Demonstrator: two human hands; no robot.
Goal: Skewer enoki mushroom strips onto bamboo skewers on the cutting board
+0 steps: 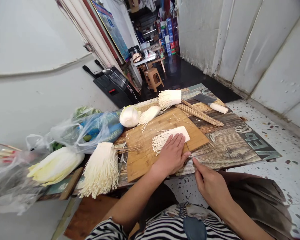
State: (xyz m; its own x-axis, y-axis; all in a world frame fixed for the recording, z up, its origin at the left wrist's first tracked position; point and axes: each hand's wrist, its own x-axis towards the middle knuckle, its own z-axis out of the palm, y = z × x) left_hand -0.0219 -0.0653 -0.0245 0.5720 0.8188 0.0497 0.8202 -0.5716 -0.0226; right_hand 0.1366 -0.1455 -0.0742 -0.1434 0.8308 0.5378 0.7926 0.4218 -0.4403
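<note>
A flat bunch of enoki mushrooms (161, 140) lies on a wooden cutting board (140, 161), its cut base toward the right. My left hand (172, 153) rests flat on top of it, fingers stretched out, with the thumb beside a skewer's tip end. Pinched in my right hand (207, 180), just off the board's near edge, is that thin wooden skewer (191, 156), pointing at the base of the mushrooms. Whether its tip has entered them is hidden by my left hand. Left of the board hangs a skewered enoki bunch (102, 170) with sticks in its base.
Behind lie more enoki (170, 99), a small enoki bunch (149, 115) and a round white vegetable (129, 116). A bundle of skewers (200, 113) and a cleaver (211, 102) are at the right back. Napa cabbage (56, 165) and plastic bags (90, 128) crowd the left.
</note>
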